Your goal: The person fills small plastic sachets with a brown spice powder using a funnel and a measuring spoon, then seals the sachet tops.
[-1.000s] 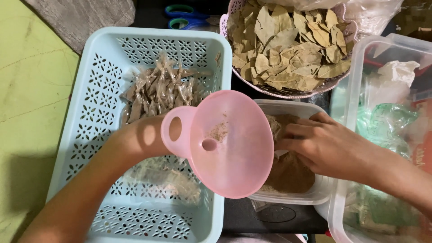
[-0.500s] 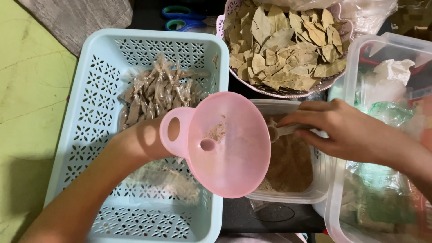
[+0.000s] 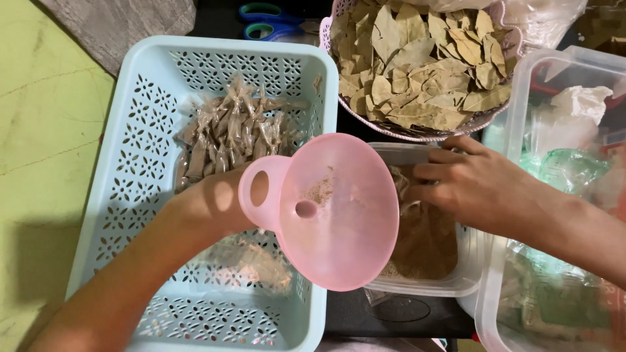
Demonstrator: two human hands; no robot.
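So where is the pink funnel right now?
In the head view, the pink funnel sits centre frame, between the light blue basket and the powder container.

basket: pale blue perforated basket (image 3: 140,130) at my left, small tied packets (image 3: 231,133) heaped inside
bowl: pink-rimmed bowl (image 3: 417,133) up top, full of dried leaves (image 3: 417,62)
scissors: scissors (image 3: 264,19) with blue-green handles, top edge
bin: clear plastic bin (image 3: 515,111) at my right, crumpled wrappers inside
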